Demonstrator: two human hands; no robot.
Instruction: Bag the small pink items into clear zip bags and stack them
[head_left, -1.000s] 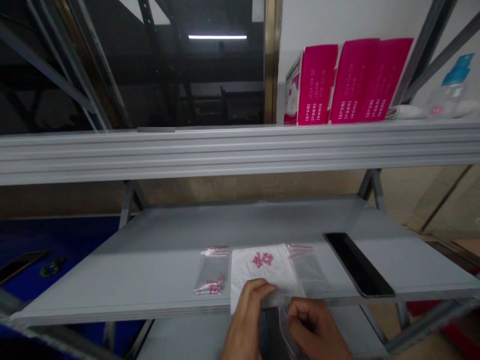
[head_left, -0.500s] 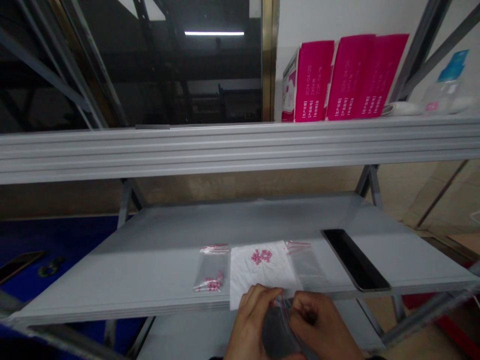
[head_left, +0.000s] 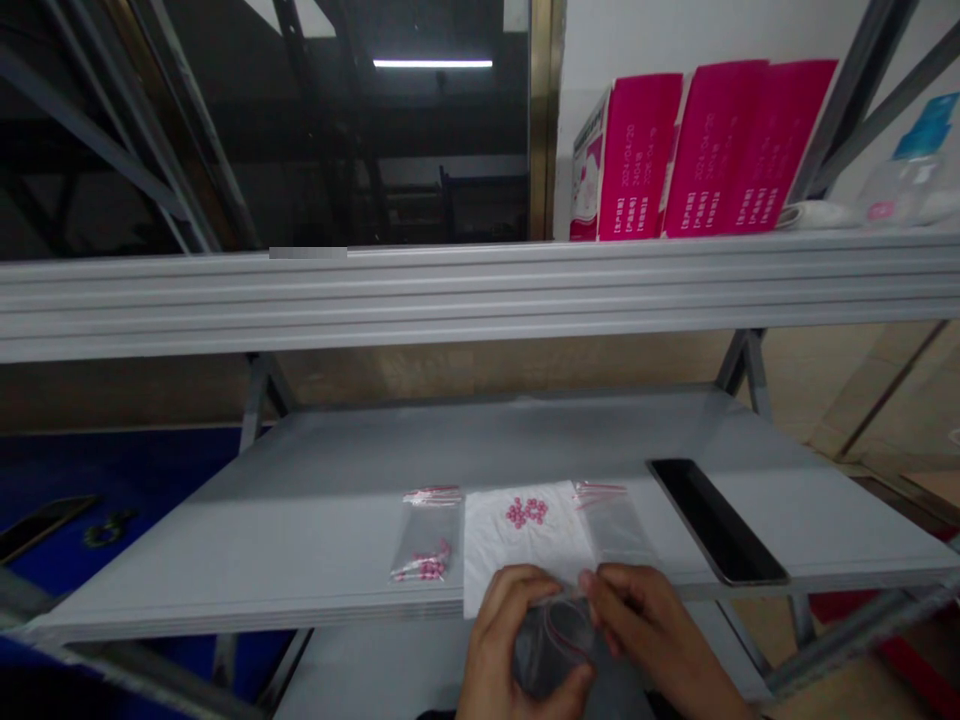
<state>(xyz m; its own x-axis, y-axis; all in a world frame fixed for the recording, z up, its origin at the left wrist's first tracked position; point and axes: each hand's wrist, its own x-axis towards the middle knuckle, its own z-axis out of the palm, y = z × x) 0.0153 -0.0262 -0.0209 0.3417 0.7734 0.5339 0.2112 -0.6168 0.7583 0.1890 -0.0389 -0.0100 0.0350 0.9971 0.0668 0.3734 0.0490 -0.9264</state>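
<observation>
Between my hands is a clear zip bag (head_left: pixel 551 650) with a red line along its mouth, which gapes in a rounded loop. My left hand (head_left: pixel 504 640) curls around the bag's left side, thumb across the near side. The fingertips of my right hand (head_left: pixel 637 620) pinch the mouth's right edge. Just beyond lies a white tissue (head_left: pixel 495 545) bearing a small cluster of pink beads (head_left: pixel 526 513). Left of the tissue is a zip bag (head_left: pixel 426 535) with pink beads at its bottom. A flat zip bag (head_left: pixel 615 525) lies on the right, with no beads visible in it.
A dark phone (head_left: pixel 716 520) rests on the grey shelf (head_left: pixel 315 510) at right. Pink boxes (head_left: pixel 645 160) and a blue-topped spray bottle (head_left: pixel 907 170) stand on the upper ledge (head_left: pixel 420 300). At far left, another phone (head_left: pixel 45 525) and a beaded ring (head_left: pixel 109 530) lie on a blue surface.
The held bag's mouth has gone from nearly closed to a wide round loop. My right fingers have shifted up to its edge, and my left thumb now lies across the near side.
</observation>
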